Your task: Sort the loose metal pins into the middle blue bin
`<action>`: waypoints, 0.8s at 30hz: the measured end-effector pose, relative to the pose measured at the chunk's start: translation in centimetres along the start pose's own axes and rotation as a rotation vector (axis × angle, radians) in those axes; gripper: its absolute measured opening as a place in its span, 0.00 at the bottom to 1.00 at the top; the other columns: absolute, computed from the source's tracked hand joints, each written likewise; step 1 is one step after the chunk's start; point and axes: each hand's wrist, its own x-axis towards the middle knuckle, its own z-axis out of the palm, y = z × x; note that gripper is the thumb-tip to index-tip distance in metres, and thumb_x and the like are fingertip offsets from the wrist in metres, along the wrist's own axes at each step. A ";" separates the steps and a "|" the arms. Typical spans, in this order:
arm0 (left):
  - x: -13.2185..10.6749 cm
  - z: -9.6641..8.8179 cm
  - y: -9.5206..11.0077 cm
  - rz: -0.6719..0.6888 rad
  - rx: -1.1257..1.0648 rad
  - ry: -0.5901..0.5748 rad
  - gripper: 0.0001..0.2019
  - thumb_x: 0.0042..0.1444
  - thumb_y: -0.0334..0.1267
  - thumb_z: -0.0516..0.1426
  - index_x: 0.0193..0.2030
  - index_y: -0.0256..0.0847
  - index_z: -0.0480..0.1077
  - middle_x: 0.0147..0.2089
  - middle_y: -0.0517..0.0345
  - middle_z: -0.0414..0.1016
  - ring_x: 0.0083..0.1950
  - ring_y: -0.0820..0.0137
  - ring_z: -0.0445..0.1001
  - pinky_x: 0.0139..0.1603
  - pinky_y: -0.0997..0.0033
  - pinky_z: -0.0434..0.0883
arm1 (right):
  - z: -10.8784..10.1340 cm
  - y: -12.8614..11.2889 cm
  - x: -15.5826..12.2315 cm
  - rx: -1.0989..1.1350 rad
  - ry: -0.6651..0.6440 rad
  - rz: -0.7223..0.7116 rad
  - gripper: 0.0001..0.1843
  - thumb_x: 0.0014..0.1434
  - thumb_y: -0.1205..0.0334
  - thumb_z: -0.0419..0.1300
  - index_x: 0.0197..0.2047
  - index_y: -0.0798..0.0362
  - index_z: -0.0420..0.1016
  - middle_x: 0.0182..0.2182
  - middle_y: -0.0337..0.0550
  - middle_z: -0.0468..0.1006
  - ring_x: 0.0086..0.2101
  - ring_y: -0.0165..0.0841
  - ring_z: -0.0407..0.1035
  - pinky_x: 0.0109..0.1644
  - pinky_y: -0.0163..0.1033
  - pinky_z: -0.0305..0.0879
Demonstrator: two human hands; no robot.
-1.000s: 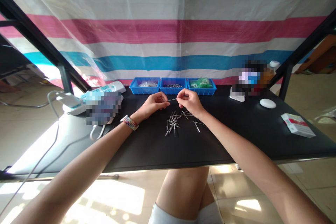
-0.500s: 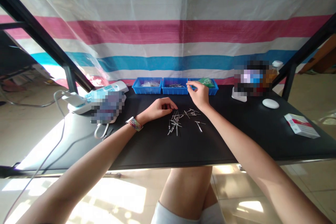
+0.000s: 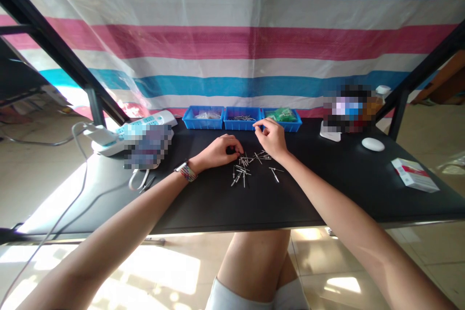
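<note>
Backdrop: a striped tarp (image 3: 232, 43) fills the upper half of the frame. Below it, the black table (image 3: 327, 198) spans the centre. Three blue bins stand in a row at its far edge: the left bin (image 3: 203, 119) holds pale pieces; the middle bin (image 3: 242, 119) holds thin metal pieces; the right bin (image 3: 290, 121) holds green pieces.

The left hand (image 3: 218, 151) rests on the table at centre, fingers curled down onto the left edge of the loose pins (image 3: 241, 170); whether it grips one cannot be told. The right hand (image 3: 271, 139) is raised just before the middle and right bins, thumb and forefinger pinched narrow; whether anything lies between them is too small to tell.

Progress, as a judgement: the middle bin already holds metal pieces like the pins; a scattered heap of pins lies on the table between the hands, so much of the work appears left.

Writing: the red-and-white box (image 3: 414, 174) at right bears print too small to read; no other label is legible.
</note>
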 end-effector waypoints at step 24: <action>-0.2 -0.9 -0.4 0.066 0.102 -0.081 0.04 0.59 0.34 0.60 0.39 0.41 0.77 0.43 0.54 0.75 0.46 0.63 0.72 0.51 0.65 0.70 | 0.2 -0.4 -0.5 -0.024 -0.071 -0.041 0.07 0.62 0.68 0.60 0.35 0.52 0.79 0.36 0.42 0.80 0.24 0.29 0.65 0.34 0.39 0.64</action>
